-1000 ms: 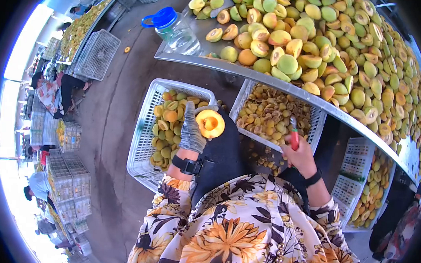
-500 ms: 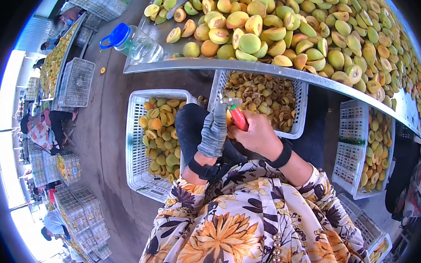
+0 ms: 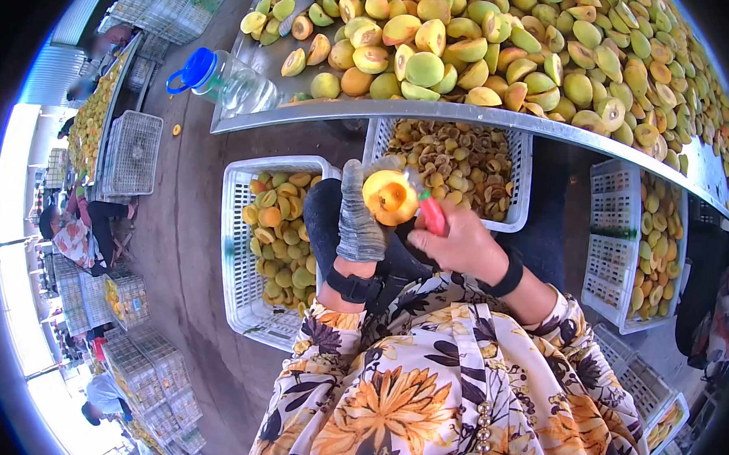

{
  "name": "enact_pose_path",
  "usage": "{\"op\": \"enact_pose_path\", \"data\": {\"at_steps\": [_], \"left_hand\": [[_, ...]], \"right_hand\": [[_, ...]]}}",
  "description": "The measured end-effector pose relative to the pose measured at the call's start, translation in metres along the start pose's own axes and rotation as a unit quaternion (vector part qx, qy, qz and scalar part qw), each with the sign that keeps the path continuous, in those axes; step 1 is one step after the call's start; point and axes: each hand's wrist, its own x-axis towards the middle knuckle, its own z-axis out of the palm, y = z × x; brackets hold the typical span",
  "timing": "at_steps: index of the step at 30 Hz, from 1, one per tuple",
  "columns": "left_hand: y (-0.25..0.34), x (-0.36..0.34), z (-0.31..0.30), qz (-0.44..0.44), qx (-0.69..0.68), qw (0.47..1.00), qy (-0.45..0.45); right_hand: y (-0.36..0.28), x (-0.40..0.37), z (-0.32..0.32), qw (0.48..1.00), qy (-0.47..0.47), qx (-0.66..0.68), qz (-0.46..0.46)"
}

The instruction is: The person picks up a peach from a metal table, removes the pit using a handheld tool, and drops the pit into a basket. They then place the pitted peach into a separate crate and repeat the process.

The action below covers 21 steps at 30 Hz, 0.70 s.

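My left hand (image 3: 358,215), in a grey knit glove, is closed round a yellow peach half (image 3: 391,198). Its cut face is turned up and shows a brownish hollow in the middle. My bare right hand (image 3: 459,241) grips a red-handled pitting tool (image 3: 432,213) with a green collar. The tool's metal end is at the right edge of the peach half; its exact shape is hard to make out. Both hands are above my lap, just in front of a white crate (image 3: 519,181) of brownish pits and scraps.
A metal table (image 3: 345,109) heaped with halved peaches (image 3: 470,49) runs across the front. On its left corner lies a blue-capped water bottle (image 3: 244,88). White crates of peach halves stand left (image 3: 237,246) and right (image 3: 611,263). Other people sit far left.
The peach half has turned so its hollow cut face is now visible. My right hand and the tool have shifted right and slightly down, and the tool's metal end now sits at the fruit's edge.
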Motion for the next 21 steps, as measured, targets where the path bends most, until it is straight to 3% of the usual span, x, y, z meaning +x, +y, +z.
{"op": "enact_pose_path", "data": {"at_steps": [2,6,11,16,21], "left_hand": [[0.001,-0.001,0.002,0.046,0.046,0.998,-0.017],[-0.010,0.009,-0.005,0.035,0.006,0.998,-0.056],[-0.015,0.011,-0.005,0.053,0.021,0.995,-0.077],[-0.006,0.001,0.010,0.144,0.110,0.983,-0.012],[-0.006,0.002,0.008,0.166,0.148,0.975,-0.012]], "right_hand": [[0.002,-0.009,0.002,0.996,-0.090,0.018,0.003],[-0.002,-0.009,0.005,0.987,-0.102,0.094,0.079],[0.008,-0.010,0.019,0.987,-0.119,0.087,0.065],[0.009,-0.016,0.025,0.977,-0.172,0.113,0.057],[0.014,-0.014,0.029,0.963,-0.192,0.169,0.079]]}}
